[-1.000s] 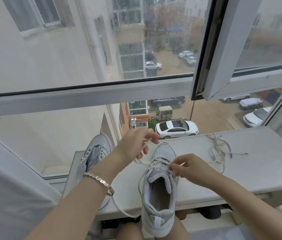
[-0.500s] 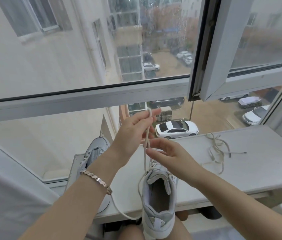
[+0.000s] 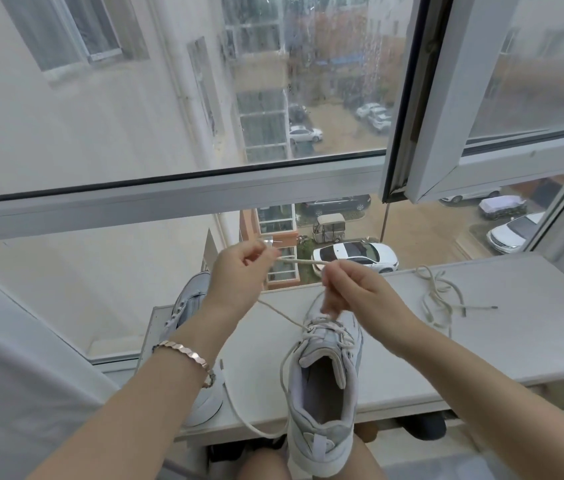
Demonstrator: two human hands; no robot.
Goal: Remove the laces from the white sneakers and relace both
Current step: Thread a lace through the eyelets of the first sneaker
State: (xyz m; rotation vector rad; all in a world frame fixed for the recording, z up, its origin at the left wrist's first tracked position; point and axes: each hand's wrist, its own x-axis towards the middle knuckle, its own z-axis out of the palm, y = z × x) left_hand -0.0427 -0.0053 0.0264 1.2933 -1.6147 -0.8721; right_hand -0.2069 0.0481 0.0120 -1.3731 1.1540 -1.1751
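Pinching one lace [image 3: 308, 262] w/ both hands, left hand [image 3: 239, 271] and right hand [image 3: 360, 289], above the near sneaker [image 3: 325, 375] at the worktop [image 3: 481, 358] edge, you're prob. early. The 2nd lace [image 3: 443, 296] lies loose, the other sneaker [image 3: 189, 303] seems bare, and relacing both is still to do.

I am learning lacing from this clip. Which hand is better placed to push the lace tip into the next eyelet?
Probably the left hand: it pinches the lace near its tip. The right hand pinches it further along, above the sneaker.
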